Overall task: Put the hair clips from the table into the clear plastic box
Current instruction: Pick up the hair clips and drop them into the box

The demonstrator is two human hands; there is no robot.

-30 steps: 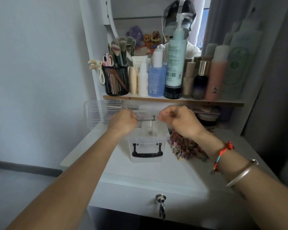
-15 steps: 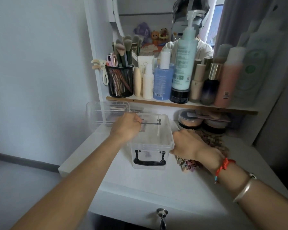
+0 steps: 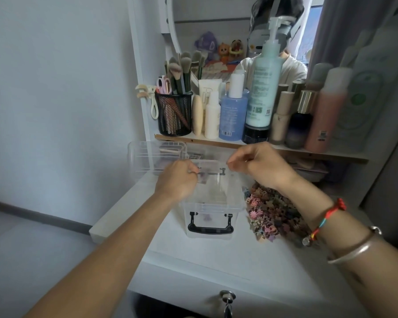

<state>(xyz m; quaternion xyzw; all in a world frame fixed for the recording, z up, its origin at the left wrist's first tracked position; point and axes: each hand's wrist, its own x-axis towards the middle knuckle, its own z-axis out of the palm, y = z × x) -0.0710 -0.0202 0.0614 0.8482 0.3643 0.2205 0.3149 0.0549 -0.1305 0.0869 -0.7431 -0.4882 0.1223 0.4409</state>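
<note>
The white dressing table stood under a shelf crowded with bottles; at the centre of the frame sat the clear plastic box, open-topped. The left hand reached in from the lower left, fingers curled round the box's left rim; the right hand hovered over its far right corner, fingertips pinched together, though whether on a clip I could not tell; the hair clips lay heaped just beside the box, right of centre.
</note>
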